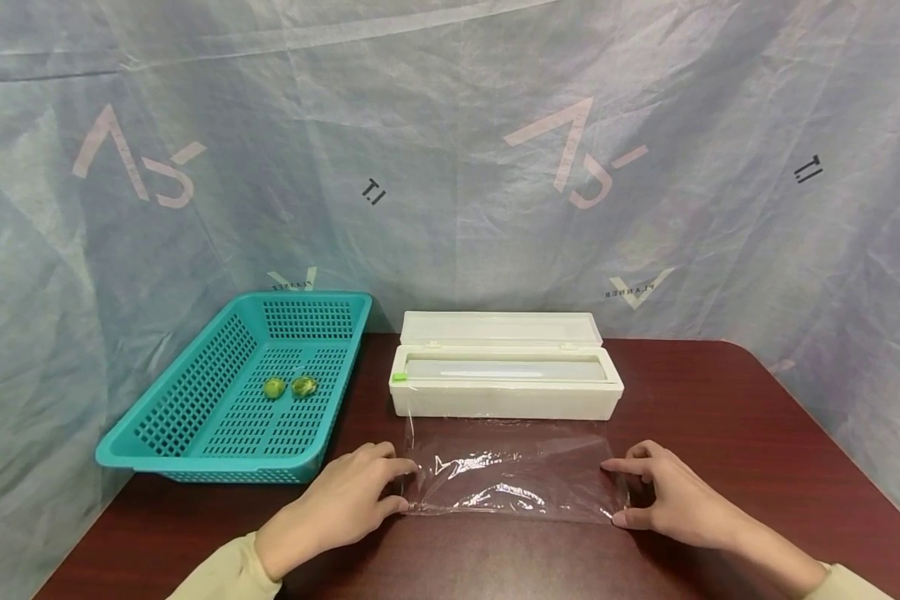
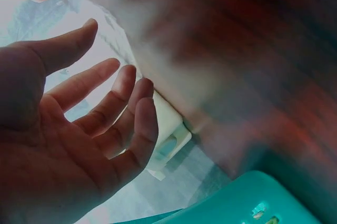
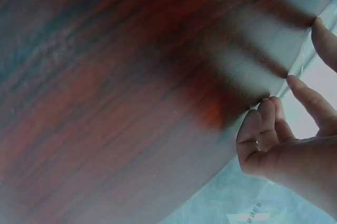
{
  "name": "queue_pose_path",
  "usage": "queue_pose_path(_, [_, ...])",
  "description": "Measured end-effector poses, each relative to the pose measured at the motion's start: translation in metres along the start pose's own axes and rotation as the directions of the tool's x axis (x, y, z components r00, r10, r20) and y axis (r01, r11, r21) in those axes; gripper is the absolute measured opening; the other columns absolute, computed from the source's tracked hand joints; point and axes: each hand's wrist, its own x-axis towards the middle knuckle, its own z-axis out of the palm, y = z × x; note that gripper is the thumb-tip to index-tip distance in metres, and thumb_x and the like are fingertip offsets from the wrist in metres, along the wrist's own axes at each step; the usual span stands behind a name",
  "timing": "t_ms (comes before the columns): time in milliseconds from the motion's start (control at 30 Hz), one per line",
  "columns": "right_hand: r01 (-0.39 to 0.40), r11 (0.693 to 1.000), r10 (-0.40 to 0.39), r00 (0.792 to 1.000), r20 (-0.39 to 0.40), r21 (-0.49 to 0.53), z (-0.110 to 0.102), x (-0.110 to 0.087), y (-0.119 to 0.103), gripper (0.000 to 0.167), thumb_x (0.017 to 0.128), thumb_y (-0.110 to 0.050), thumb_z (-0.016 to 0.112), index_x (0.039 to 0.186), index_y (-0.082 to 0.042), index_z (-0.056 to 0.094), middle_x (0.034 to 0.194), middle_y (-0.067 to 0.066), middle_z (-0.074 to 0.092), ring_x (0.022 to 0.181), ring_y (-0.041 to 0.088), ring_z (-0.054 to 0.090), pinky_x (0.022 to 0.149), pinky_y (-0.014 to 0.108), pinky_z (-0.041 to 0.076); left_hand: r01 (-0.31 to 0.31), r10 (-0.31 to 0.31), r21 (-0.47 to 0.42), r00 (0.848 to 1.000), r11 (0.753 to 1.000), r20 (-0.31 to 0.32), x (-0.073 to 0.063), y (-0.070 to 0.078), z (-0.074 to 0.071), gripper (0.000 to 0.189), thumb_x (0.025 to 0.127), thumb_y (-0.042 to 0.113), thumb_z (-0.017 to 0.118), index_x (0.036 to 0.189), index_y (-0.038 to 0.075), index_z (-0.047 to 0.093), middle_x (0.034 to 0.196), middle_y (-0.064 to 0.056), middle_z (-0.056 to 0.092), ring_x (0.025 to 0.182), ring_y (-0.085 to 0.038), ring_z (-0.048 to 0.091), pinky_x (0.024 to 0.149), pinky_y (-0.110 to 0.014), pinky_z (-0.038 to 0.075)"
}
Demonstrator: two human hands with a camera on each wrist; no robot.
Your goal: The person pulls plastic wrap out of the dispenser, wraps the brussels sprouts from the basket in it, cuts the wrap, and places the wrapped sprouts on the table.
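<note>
A sheet of clear plastic wrap (image 1: 495, 479) lies across the table, drawn from a white wrap dispenser box (image 1: 506, 406) whose lid stands raised at the back. At the sheet's left edge is my left hand (image 1: 345, 496), its thumb and index finger spread apart near the front and side of the film. In the left wrist view the fingers are loosely bent. My right hand (image 1: 678, 496) touches the sheet's right edge with thumb and index fingertips, set apart from each other. In the right wrist view, the fingertips (image 3: 291, 78) rest on the surface.
A teal plastic basket (image 1: 116, 454) stands on the left, holding two small green round vegetables (image 1: 273, 388), one of them shiny. The dark red table (image 1: 757, 433) reaches to a grey cloth backdrop (image 1: 457, 150). A green slider (image 1: 400, 377) sits at the dispenser's left end.
</note>
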Motion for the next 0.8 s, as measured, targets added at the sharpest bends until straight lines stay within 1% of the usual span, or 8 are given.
queue_pose_path(100, [-0.001,1.0,0.001,1.0,-0.005,-0.009,0.0,0.0,0.0,0.062,0.07,-0.033,0.098,0.124,-0.01,0.078,0.104,-0.004,0.049,0.092,0.013,0.046,0.073,0.029,0.041,-0.011,0.011,-0.002,1.0,1.0,-0.012,-0.002,0.002,-0.003,0.038,0.089,0.025,0.086,0.124,0.013,0.077,0.091,0.005,0.055,0.082,-0.013,0.051,0.066,-0.032,0.049])
queue_pose_path(233, [0.0,1.0,0.0,1.0,-0.007,-0.013,0.001,0.0,0.0,0.063,0.07,-0.033,0.098,0.125,-0.009,0.078,0.104,-0.004,0.05,0.092,0.014,0.047,0.073,0.029,0.041,-0.028,0.027,-0.044,0.999,0.999,-0.019,-0.005,0.009,-0.01,0.038,0.091,0.022,0.084,0.126,0.009,0.075,0.092,0.005,0.054,0.082,-0.01,0.051,0.069,-0.031,0.051])
queue_pose_path(367, [0.006,1.0,-0.006,1.0,-0.007,-0.014,0.001,0.0,0.0,0.063,0.07,-0.033,0.098,0.124,-0.009,0.078,0.103,-0.004,0.05,0.092,0.014,0.047,0.073,0.029,0.041,-0.037,0.035,-0.111,0.999,0.993,-0.016,-0.009,0.02,-0.026,0.036,0.094,0.019,0.082,0.128,0.007,0.074,0.094,0.005,0.056,0.082,-0.008,0.053,0.072,-0.029,0.052])
queue_pose_path(500, [0.01,1.0,-0.01,1.0,-0.004,-0.013,0.0,0.001,0.0,0.063,0.07,-0.032,0.098,0.124,-0.008,0.078,0.103,-0.003,0.05,0.092,0.015,0.046,0.073,0.029,0.041,-0.047,0.047,-0.204,0.999,0.978,-0.005,-0.016,0.03,-0.055,0.037,0.097,0.019,0.079,0.131,0.008,0.073,0.098,0.008,0.059,0.083,-0.003,0.058,0.074,-0.028,0.055])
queue_pose_path(600, [0.004,1.0,-0.004,1.0,0.006,-0.009,0.0,0.001,-0.001,0.063,0.071,-0.033,0.098,0.125,-0.008,0.077,0.104,-0.003,0.05,0.092,0.016,0.047,0.073,0.03,0.041,-0.051,0.051,-0.25,0.999,0.967,-0.007,-0.02,0.032,-0.083,0.038,0.098,0.019,0.077,0.134,0.009,0.072,0.097,0.011,0.06,0.082,0.0,0.059,0.072,-0.027,0.055])
queue_pose_path(633, [0.001,1.0,-0.001,1.0,0.01,-0.008,0.0,0.001,-0.002,0.063,0.071,-0.033,0.098,0.125,-0.008,0.077,0.104,-0.003,0.05,0.093,0.017,0.047,0.073,0.03,0.041,-0.048,0.047,-0.251,0.999,0.967,-0.011,-0.02,0.031,-0.093,0.039,0.098,0.019,0.077,0.135,0.009,0.071,0.096,0.011,0.06,0.081,0.0,0.059,0.071,-0.026,0.055])
queue_pose_path(700, [-0.004,1.0,0.004,1.0,0.02,-0.009,-0.001,0.001,-0.002,0.063,0.071,-0.033,0.098,0.126,-0.008,0.077,0.105,-0.002,0.05,0.094,0.018,0.047,0.073,0.03,0.041,-0.043,0.038,-0.215,0.999,0.976,-0.03,-0.019,0.027,-0.112,0.039,0.098,0.019,0.078,0.135,0.01,0.072,0.094,0.013,0.059,0.081,-0.002,0.058,0.071,-0.026,0.054])
queue_pose_path(800, [-0.008,1.0,0.008,1.0,0.026,-0.011,-0.002,0.001,-0.003,0.064,0.072,-0.033,0.097,0.127,-0.008,0.077,0.105,-0.002,0.05,0.094,0.019,0.047,0.074,0.03,0.041,-0.023,0.016,-0.152,0.999,0.988,-0.045,-0.014,0.015,-0.137,0.039,0.097,0.02,0.079,0.134,0.009,0.072,0.092,0.013,0.059,0.083,-0.005,0.057,0.069,-0.027,0.052])
